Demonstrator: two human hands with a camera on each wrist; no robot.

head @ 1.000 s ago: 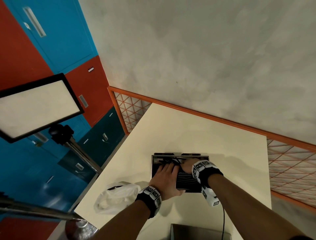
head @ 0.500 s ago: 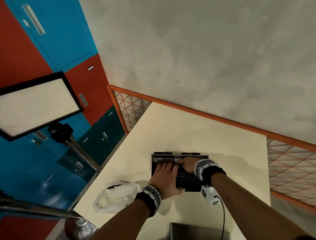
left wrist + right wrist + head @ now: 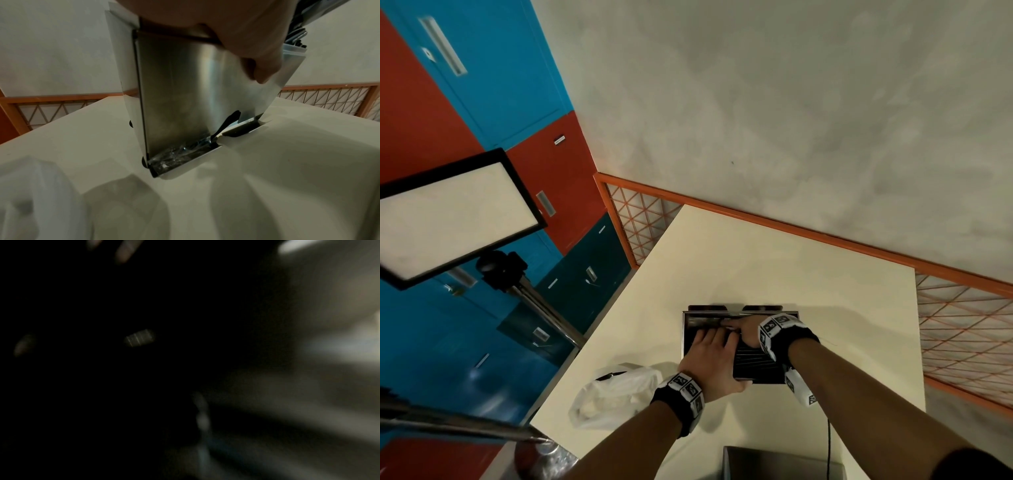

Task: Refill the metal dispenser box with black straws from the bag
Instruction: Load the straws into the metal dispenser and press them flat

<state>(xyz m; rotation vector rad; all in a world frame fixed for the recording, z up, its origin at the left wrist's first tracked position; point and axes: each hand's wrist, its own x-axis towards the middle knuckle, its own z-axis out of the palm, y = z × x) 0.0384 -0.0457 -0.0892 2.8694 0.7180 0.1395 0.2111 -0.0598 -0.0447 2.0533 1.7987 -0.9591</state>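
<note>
The metal dispenser box (image 3: pixel 684 337) stands open-topped in the middle of the cream table (image 3: pixel 808 274), with black straws (image 3: pixel 755 364) lying side by side inside. My left hand (image 3: pixel 710 346) lies flat on the straws at the box's left side, fingers straight. In the left wrist view its thumb (image 3: pixel 263 69) hangs down the box's shiny front wall (image 3: pixel 174 97). My right hand (image 3: pixel 743 330) reaches in from the right along the back of the box, fingers stretched left over the straws. The right wrist view is dark. The white plastic bag (image 3: pixel 613 394) lies crumpled to the left of the box.
A flat metal lid (image 3: pixel 774 462) sits at the table's near edge, with a black cable (image 3: pixel 828 442) running past it. A light panel on a stand (image 3: pixel 455 216) rises left of the table. An orange railing (image 3: pixel 791 229) borders the far side.
My right hand has slid a little left and down into the box, and the straw that stuck up at the back now lies flat. The left hand has barely moved.
</note>
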